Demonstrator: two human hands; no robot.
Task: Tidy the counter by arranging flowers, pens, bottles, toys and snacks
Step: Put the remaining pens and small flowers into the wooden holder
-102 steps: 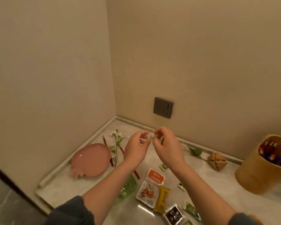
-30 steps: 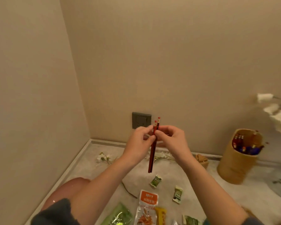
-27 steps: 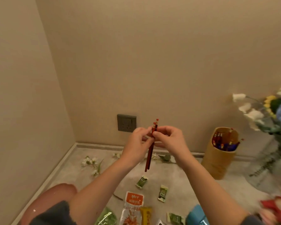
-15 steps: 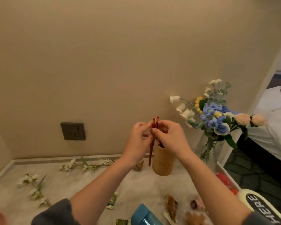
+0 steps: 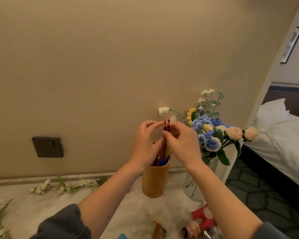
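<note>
My left hand [image 5: 148, 140] and right hand [image 5: 181, 144] both pinch the two red pencils [image 5: 166, 128] near their eraser ends, each grip closed on them. The pencils hang upright, tips at the mouth of the bamboo holder [image 5: 154, 180] on the far counter [image 5: 138, 214], likely squared up to drop in together.

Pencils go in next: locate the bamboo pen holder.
Head view, centre: the bamboo pen holder stands on the counter by the back wall, just left of the glass vase, under the red pencils.
</note>
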